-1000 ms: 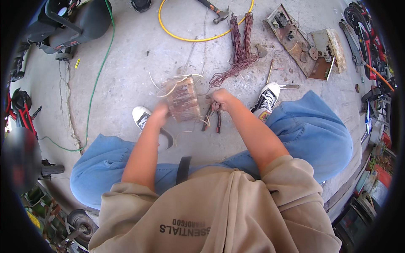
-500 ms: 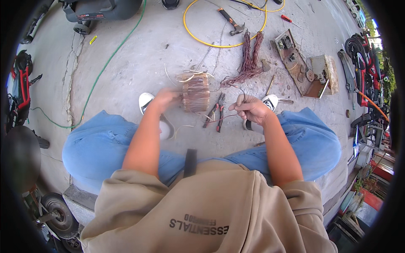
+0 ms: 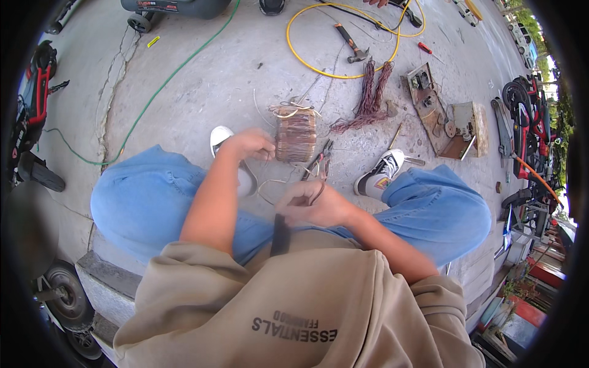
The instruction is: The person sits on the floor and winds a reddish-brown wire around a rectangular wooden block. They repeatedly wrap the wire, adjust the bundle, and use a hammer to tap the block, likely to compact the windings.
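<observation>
A wire-wound motor core (image 3: 296, 136), brownish with dark reddish windings and pale cords at its far end, stands on the concrete between my feet. My left hand (image 3: 253, 145) is at its left side, fingers curled and fingertips against its edge; what they pinch, if anything, is hidden. Closer to my body, my right hand (image 3: 311, 203) is slightly blurred, with fingers closed on a thin dark red wire (image 3: 318, 194). Just beyond that hand lie pliers (image 3: 320, 161) with red and black handles, partly covered by it. A pale cord (image 3: 265, 189) curls on the ground between my hands.
Beyond the core lie a bundle of dark red wire (image 3: 370, 98), a hammer (image 3: 352, 44), a yellow hose (image 3: 293, 46) and a red screwdriver (image 3: 426, 48). Rusty opened metal casings (image 3: 467, 126) sit at right. A green hose (image 3: 161, 92) crosses the left. Another person's hand (image 3: 375, 2) shows at the top edge.
My right hand has moved left and toward my body, drawing the wire with it. My left hand stays beside the core. The whole view has shifted slightly.
</observation>
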Demonstrator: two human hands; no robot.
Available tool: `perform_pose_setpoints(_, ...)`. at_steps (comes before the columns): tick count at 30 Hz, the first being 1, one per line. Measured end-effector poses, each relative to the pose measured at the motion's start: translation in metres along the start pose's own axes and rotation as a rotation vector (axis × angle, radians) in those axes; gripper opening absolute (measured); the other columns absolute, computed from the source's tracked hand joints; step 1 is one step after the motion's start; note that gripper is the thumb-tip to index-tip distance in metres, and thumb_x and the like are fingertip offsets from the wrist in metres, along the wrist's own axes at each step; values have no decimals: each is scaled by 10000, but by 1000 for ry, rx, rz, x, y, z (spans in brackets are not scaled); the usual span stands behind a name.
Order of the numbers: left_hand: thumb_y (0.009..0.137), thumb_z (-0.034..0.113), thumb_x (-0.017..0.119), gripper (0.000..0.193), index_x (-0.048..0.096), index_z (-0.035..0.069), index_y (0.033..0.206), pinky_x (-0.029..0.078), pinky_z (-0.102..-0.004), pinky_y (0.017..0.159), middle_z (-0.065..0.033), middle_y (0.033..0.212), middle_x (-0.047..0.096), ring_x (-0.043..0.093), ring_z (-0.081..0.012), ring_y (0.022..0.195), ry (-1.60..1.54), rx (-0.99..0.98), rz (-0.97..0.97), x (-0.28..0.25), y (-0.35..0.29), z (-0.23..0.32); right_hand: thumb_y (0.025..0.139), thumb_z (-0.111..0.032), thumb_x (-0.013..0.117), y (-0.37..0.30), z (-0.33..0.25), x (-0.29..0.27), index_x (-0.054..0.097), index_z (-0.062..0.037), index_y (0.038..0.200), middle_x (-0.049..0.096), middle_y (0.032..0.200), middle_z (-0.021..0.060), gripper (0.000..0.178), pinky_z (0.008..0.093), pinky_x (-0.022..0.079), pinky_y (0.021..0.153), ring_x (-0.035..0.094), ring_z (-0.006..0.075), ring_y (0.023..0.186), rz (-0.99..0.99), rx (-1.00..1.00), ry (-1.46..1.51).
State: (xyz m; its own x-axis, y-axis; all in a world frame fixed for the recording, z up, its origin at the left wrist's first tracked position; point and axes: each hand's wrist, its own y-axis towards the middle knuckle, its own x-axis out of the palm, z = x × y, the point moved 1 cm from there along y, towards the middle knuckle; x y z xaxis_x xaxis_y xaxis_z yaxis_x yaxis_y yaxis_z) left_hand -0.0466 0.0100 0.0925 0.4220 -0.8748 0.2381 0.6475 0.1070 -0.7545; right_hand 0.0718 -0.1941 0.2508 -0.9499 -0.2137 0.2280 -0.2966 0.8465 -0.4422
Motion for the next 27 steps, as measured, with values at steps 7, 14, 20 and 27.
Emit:
perform_pose_setpoints(7, 887, 63, 592, 118, 671, -24, 876, 476, -296, 525, -92, 774, 674, 614, -141, 631, 246, 31, 116, -3, 3, 6, 780, -54, 618, 38, -4, 59, 602, -41, 1121, 620, 1012, 171, 342, 438, 515, 826, 624, 370, 949, -192, -347, -718)
perform_pose_setpoints(14, 897, 146, 613, 181, 711, -3, 868, 509, -345, 606, -107, 731, 682, 647, -189, 670, 526, 100, 263, -8, 7, -6, 779, -58, 596, 40, 21, 26, 508, -22, 1207, 545, 1113, 181, 439, 448, 522, 817, 608, 373, 987, -40, -301, -929)
perform_pose_setpoints(20, 886, 222, 643, 236, 741, 85, 1052, 509, -372, 713, -102, 773, 699, 654, -225, 724, 788, 212, 479, -6, 12, -15, 799, -71, 615, 31, 67, -95, 642, -32, 980, 609, 998, 176, 187, 435, 525, 804, 628, 362, 934, 285, -185, -1101)
perform_pose_setpoints(27, 897, 192, 661, 199, 734, 20, 964, 529, -348, 609, -88, 754, 695, 651, -180, 648, 543, 173, 389, -6, 4, -15, 814, -79, 658, 37, 42, -116, 639, -49, 992, 626, 948, 158, 182, 420, 526, 759, 646, 334, 871, 570, -144, -883)
